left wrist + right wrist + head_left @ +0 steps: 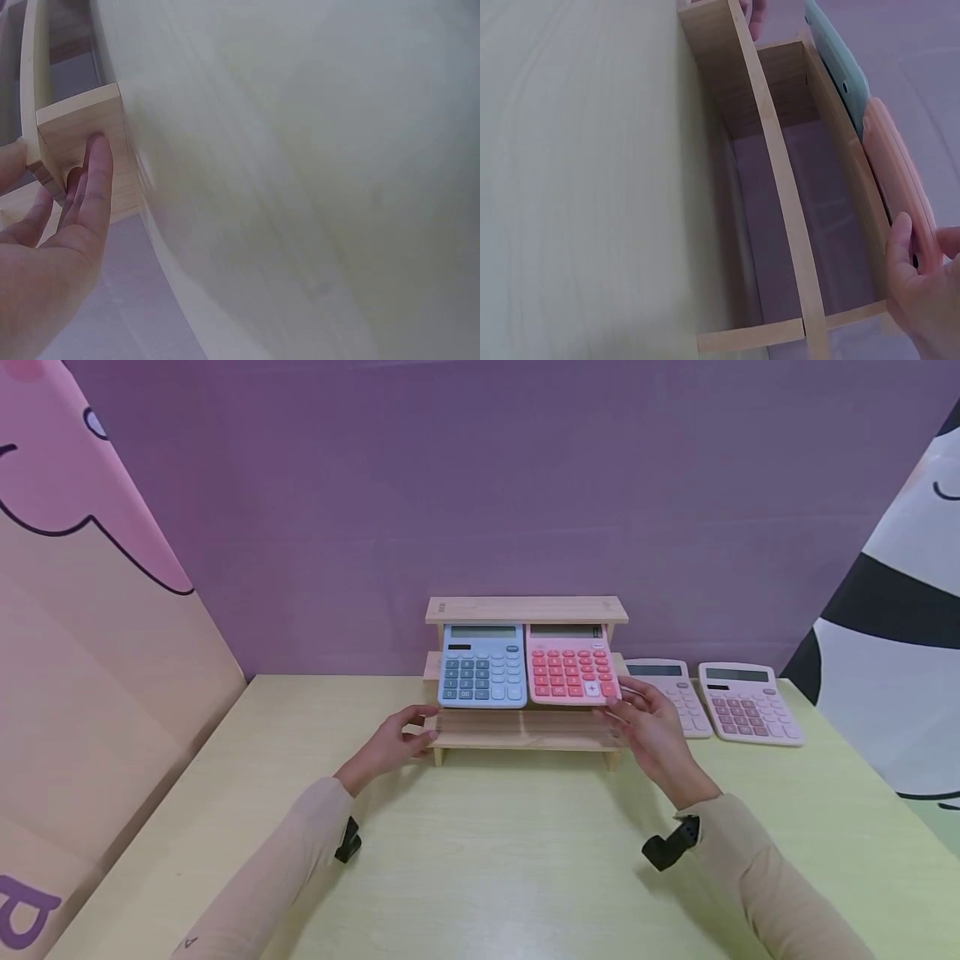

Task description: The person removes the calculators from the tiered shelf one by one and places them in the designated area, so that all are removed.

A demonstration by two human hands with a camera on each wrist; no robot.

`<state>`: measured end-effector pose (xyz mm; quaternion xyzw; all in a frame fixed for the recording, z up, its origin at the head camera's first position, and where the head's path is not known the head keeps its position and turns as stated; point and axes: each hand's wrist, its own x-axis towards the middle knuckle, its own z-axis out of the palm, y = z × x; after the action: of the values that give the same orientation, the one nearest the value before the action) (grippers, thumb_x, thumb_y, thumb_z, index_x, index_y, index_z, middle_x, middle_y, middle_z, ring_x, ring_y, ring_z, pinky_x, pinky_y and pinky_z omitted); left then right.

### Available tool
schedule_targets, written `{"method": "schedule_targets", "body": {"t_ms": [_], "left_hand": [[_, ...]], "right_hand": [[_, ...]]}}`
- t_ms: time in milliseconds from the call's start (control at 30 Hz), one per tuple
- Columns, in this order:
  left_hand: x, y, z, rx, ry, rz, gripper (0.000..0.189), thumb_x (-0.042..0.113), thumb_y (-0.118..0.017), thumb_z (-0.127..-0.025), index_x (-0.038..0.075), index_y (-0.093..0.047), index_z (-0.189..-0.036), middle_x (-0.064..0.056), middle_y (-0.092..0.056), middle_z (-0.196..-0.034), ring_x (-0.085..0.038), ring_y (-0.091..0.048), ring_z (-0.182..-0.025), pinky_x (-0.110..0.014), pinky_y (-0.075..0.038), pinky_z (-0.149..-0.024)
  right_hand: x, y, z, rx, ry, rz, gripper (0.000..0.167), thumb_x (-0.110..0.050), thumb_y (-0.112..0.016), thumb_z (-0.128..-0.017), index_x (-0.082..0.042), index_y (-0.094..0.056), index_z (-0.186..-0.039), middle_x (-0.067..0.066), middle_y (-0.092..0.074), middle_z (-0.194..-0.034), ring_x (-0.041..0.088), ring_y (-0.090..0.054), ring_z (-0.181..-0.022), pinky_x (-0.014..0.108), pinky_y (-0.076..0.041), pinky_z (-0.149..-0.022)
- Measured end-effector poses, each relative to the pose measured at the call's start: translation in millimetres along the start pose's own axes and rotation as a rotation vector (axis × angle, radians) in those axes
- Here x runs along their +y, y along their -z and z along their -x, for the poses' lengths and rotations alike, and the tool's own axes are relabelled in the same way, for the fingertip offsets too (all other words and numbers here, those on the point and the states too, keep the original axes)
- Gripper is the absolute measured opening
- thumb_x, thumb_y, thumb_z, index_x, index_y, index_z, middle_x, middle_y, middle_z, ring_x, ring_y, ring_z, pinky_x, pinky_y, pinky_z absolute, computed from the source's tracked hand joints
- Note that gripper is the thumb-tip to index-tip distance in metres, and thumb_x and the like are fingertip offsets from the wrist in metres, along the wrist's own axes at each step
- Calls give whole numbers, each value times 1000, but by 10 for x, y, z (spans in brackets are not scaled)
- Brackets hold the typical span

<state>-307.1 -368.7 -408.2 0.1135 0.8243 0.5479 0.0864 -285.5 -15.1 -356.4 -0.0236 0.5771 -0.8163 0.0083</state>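
A small stepped wooden rack [525, 731] stands on the table, with a blue calculator [482, 667] and a pink calculator [573, 665] side by side on its middle step. My right hand [651, 731] pinches the pink calculator at its lower right corner; in the right wrist view, thumb and fingers lie on either side of the pink calculator's edge [900, 176]. At the rack's left end, my left hand [392, 742] grips the lowest step. The left wrist view has the fingers [96, 184] under the board [82, 116] and the thumb at its upper side.
Two pale pink calculators lie on the table right of the rack: one [697, 714] partly behind my right hand, the other [750, 703] further right. A purple backdrop [525, 485] rises behind the rack. Printed panels flank the table [480, 860] on both sides.
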Motion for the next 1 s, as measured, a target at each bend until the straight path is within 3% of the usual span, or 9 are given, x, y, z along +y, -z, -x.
{"method": "schedule_targets", "body": {"t_ms": [233,533,1000], "left_hand": [[8,3,-9,4,1,-4,46,13,-56,-91,10,-41,-135,-17,-40,-131,-31,-56,-106,-35,-56,-81],[23,-3,2,12,13,-22,45,13,-55,-91,10,-41,-134,-16,-40,-131,-32,-55,-108,-34,-56,-80],[1,-10,1,7,1,-22,46,13,-56,-91,10,-41,-134,-16,-41,-131,-30,-57,-105,-34,-56,-81]], "right_hand": [[23,18,-5,-38,16,-139,45,3,-48,-91,-3,-31,-132,7,-47,-110,12,-63,-90,26,-53,-86],[22,41,30,-82,21,-213,43,6,-48,-90,-2,-33,-130,7,-50,-109,14,-62,-94,29,-52,-89],[17,101,89,-89,13,-224,40,6,-46,-91,-5,-34,-127,5,-51,-111,12,-63,-94,29,-51,-90]]}}
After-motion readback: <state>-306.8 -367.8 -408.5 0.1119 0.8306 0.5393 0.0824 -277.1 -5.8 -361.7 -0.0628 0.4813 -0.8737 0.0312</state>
